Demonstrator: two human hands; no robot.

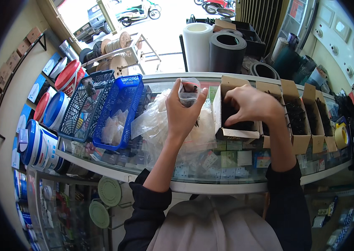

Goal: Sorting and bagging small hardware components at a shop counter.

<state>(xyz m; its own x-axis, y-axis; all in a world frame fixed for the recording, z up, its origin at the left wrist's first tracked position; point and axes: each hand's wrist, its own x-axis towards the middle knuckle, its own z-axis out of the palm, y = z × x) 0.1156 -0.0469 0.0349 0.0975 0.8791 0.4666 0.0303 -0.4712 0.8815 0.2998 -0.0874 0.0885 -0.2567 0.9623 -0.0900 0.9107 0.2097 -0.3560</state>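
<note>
My left hand (181, 116) grips a small clear zip-lock plastic bag (188, 99) with a red seal line, its mouth spread apart. A few dark pieces, too small to name, lie inside it. My right hand (253, 103) reaches into an open cardboard box (238, 133) holding small black items; its thumb and fingers are apart, and the fingertips are partly hidden by the box and blurred. Below my left hand lies a heap of clear plastic bags (155, 125) on the glass counter (202, 178). More open cardboard boxes (296, 119) of black screw-like pieces stand in a row to the right.
A blue plastic basket (130, 103) with small bags and a dark basket (79, 106) stand left. At the far right is a yellow tape roll (341, 136). Beyond the counter stand white (195, 47) and black sheet rolls (227, 56). Paint buckets (43, 147) line the left wall.
</note>
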